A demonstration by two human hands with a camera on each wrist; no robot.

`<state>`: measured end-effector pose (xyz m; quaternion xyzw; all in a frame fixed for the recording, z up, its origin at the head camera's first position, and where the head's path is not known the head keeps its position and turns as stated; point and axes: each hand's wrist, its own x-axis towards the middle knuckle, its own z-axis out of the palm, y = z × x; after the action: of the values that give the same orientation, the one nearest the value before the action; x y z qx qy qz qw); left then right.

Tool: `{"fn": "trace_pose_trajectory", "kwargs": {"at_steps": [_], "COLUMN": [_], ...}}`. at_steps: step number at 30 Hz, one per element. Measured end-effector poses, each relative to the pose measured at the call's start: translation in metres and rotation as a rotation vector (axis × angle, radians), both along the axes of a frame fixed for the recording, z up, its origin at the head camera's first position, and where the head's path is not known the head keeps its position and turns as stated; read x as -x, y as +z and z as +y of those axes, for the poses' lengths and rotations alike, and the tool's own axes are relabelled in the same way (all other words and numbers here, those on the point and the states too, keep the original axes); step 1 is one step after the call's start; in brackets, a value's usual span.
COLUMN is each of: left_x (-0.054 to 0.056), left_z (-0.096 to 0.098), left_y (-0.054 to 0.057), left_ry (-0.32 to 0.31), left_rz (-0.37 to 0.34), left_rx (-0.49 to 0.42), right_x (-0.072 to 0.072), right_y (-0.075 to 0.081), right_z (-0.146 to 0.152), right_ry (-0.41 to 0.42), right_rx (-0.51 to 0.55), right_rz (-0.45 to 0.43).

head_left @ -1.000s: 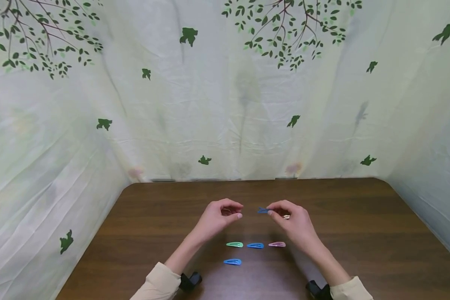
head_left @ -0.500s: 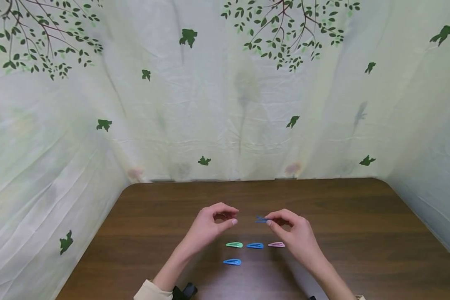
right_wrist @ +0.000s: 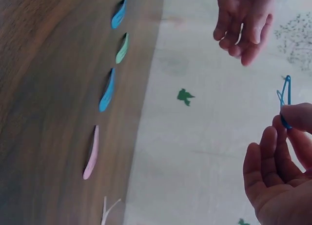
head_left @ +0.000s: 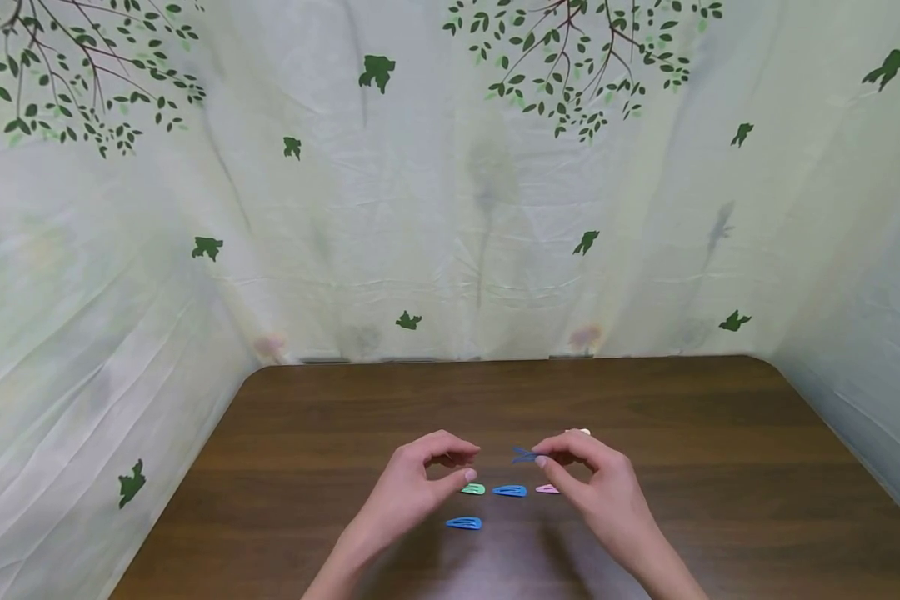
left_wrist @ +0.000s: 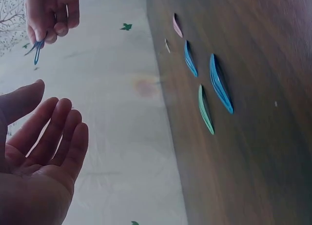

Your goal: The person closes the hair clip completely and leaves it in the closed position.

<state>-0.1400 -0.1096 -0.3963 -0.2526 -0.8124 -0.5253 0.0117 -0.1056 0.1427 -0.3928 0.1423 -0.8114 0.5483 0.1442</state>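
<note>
My right hand point(head_left: 603, 483) pinches a blue snap hair clip point(right_wrist: 288, 91) between thumb and forefinger. The clip's two parts are spread apart, and its tip points toward my left hand point(head_left: 420, 483). That hand holds nothing; its fingers are loosely curved, with a gap between them and the clip. On the table below lie a green hair clip point(head_left: 474, 489), a darker blue hair clip point(head_left: 510, 491) and a pink hair clip point(right_wrist: 91, 154) in a row. My hands partly cover the green and pink ones in the head view. Nearer me lies another blue hair clip point(head_left: 464, 523).
A pale, spread-apart hair clip point(right_wrist: 108, 213) lies beyond the pink one, mostly behind my right hand in the head view. The brown wooden table point(head_left: 720, 467) meets a light curtain point(head_left: 450, 208) printed with leaves at the back and sides.
Both hands have come nearer to me, lower in the head view, the right one carrying the blue hair clip. The left now overlaps the green clip, and the right partly covers the pink one.
</note>
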Motion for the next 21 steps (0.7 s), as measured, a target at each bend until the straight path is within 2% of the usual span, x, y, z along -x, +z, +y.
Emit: {"fn": "trace_pose_trajectory", "kwargs": {"at_steps": [5,9,14,21], "left_x": [-0.010,-0.015,-0.019,-0.021], "left_z": [0.004,0.005,0.006,0.008], "left_y": [0.001,0.001,-0.001,-0.008], "left_ry": [-0.015,-0.010,0.013,-0.003], "left_rz": [0.020,0.004,-0.040,-0.044], "left_rx": [-0.030,-0.063,-0.075,-0.092], "right_x": [-0.008,-0.013,-0.017,-0.015], "right_y": [0.003,0.001,-0.003,-0.008], "right_z": [-0.001,-0.002,-0.003,-0.002], "right_ry": [0.009,0.009,-0.025,0.007], "right_rx": [-0.012,-0.001,0.012,0.000], "right_rz": [0.024,0.022,0.001,0.037]}}
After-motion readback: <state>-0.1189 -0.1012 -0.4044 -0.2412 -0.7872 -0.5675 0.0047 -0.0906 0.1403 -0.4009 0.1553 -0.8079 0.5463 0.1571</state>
